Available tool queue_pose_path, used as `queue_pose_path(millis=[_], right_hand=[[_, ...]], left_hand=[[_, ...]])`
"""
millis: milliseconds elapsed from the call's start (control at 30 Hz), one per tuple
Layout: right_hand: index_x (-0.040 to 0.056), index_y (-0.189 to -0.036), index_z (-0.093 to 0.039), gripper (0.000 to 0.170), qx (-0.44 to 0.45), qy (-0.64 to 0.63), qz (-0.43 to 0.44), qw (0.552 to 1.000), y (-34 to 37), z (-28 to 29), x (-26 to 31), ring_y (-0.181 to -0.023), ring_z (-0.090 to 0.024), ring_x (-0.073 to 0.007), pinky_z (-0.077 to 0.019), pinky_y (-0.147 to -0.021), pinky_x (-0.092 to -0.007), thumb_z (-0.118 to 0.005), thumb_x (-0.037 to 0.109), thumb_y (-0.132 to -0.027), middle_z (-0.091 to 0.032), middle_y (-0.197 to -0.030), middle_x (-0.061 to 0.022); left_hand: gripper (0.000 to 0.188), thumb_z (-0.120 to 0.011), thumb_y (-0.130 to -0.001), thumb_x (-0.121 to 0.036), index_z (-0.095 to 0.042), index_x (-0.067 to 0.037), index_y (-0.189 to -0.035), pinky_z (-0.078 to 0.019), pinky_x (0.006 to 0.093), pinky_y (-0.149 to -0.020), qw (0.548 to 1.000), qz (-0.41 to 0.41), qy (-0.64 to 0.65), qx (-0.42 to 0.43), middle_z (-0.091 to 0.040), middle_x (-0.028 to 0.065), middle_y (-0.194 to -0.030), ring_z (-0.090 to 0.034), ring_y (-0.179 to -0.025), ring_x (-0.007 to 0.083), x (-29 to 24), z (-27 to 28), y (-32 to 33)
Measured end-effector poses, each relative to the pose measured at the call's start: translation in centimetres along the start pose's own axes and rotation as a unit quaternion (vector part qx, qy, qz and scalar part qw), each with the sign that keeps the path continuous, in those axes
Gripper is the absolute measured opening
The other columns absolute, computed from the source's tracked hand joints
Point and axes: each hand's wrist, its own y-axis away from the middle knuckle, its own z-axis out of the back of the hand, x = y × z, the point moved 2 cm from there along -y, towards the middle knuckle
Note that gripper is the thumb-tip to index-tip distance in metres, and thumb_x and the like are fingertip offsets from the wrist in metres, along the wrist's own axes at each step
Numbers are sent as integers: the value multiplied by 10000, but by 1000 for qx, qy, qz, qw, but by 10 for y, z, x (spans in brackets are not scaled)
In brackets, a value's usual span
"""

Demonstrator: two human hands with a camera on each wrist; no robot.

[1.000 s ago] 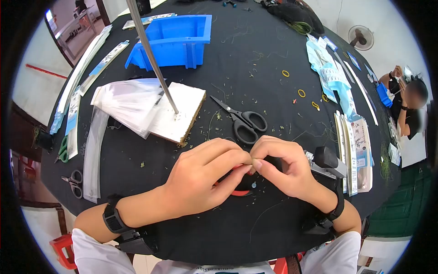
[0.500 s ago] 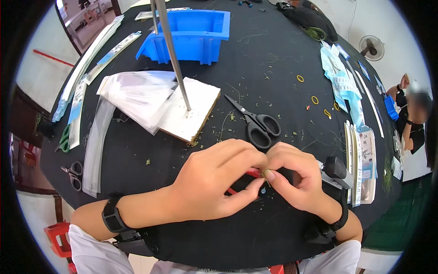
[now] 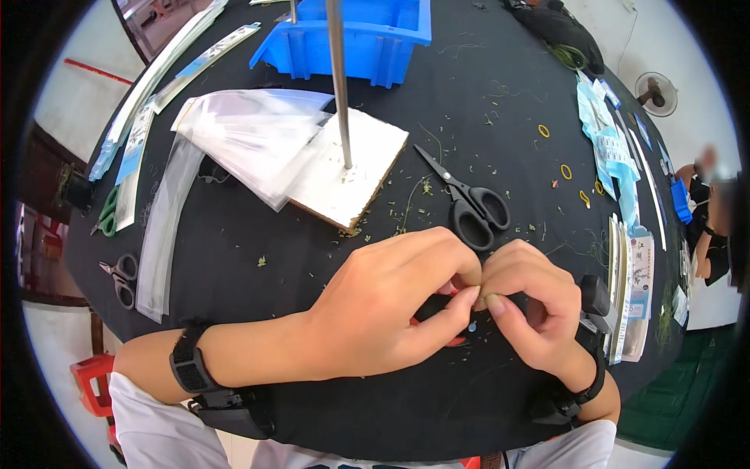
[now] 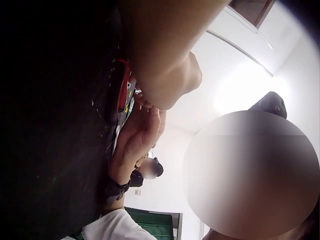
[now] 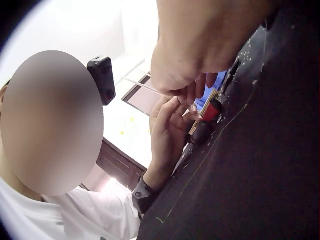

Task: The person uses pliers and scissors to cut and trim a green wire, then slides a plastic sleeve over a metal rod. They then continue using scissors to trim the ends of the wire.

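Both hands meet above the black cloth, fingertips touching. The left hand [image 3: 391, 305] pinches a tiny thin strand between thumb and fingers, its other fingers bent. Thumb and forefinger of the right hand [image 3: 531, 305] pinch at the same spot; the strand is almost wholly hidden by the fingertips. Under the left hand lies a red-handled tool [image 3: 455, 341], mostly covered; its red and black part [image 5: 214, 109] shows in the right wrist view. Black scissors [image 3: 469, 205] lie just beyond the hands. In the left wrist view the right hand [image 4: 140, 132] touches the left hand [image 4: 170, 75].
A metal rod stands on a white board [image 3: 359, 187], beside clear plastic sleeves [image 3: 242, 133]. Behind is a blue bin [image 3: 351, 47]. Small scissors [image 3: 123, 281] and green-handled ones [image 3: 108, 213] lie left; a stapler [image 3: 595, 301], packets [image 3: 639, 273] and yellow bands [image 3: 566, 172] are right.
The head view has shifted, so the table things sit further right and higher. The fingertips, slightly apart with the strand showing half a second ago, are together again.
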Motion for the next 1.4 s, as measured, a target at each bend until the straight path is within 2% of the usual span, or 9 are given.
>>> queue_pose_path(millis=[367,667,800,900,1167,1267,1400], right_hand=[[-29,-809,-637,41,-22,-141,-123,982,6,-1,-4,-778,-604,-206,-456,-744,-319,-597,-30,-813,-652,-809,-112],[-44,-840,-633,74,-43,-221,-158,961,9,-4,-5,-811,-596,-180,-455,-769,-309,-561,-39,-859,-649,-843,-110],[-43,-834,-632,67,-35,-212,-152,965,9,-3,-5,-810,-598,-180,-455,-765,-303,-568,-42,-853,-648,-840,-111],[-41,-827,-630,56,-33,-189,-140,971,8,-3,-5,-800,-603,-181,-459,-749,-296,-577,-40,-843,-649,-835,-112],[-38,-804,-620,24,-17,-124,-109,986,8,0,-6,-757,-610,-189,-471,-711,-295,-601,-43,-791,-645,-817,-119],[-39,-809,-617,43,-37,-115,-125,985,7,-1,-2,-752,-610,-195,-475,-708,-296,-613,-53,-769,-642,-819,-123],[-40,-819,-609,75,-54,-62,-88,993,4,-3,-1,-754,-612,-201,-477,-710,-297,-621,-68,-750,-638,-827,-129]], left_hand=[[105,-648,-758,37,-600,23,-851,-504,257,-589,1000,9,11,-3,-613,105,-797,-618,-655,162,-1,2,0],[119,-682,-774,14,-618,18,-874,-511,254,-591,1000,5,22,-9,-629,99,-807,-627,-667,157,-3,0,-1],[107,-692,-775,20,-634,11,-864,-499,252,-575,1000,-30,-5,-5,-644,91,-803,-625,-661,153,1,0,-1],[94,-687,-776,26,-643,10,-858,-487,247,-561,1000,-5,10,-15,-647,98,-789,-627,-653,157,0,1,0],[98,-697,-768,15,-645,4,-850,-483,247,-549,1000,-8,7,-19,-646,112,-768,-633,-640,166,-1,3,0],[100,-704,-757,15,-641,1,-833,-481,255,-542,999,-21,2,-30,-639,112,-754,-632,-633,178,0,2,0],[102,-711,-737,22,-633,-3,-800,-476,272,-533,998,-46,-10,-36,-626,111,-727,-627,-622,199,2,-1,1]])
